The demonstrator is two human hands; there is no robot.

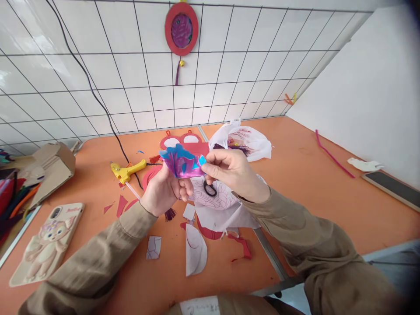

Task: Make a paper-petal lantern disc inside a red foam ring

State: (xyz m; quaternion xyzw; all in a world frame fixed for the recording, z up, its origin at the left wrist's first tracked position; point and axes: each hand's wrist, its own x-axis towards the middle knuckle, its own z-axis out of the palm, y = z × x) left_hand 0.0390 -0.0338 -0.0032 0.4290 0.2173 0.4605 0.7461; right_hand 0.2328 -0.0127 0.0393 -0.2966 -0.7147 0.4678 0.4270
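A shiny pink and blue sheet (182,162) is held up above the middle of the orange table. My left hand (166,188) supports its left side from below, with fingers curled behind it. At its right edge, my right hand (231,173) pinches a corner beside a small bright blue piece (202,160). Below the hands lie white paper with pink line drawing (218,197) and scissors, of which a black handle (210,189) shows. The yellow glue gun (128,169) rests to the left of my left hand.
A white plastic bag (257,142) lies at the back. A phone (49,245) is at the left, near a cardboard box (54,166). Red and white paper scraps (196,250) lie in front. A red round ornament (168,30) hangs on the tiled wall.
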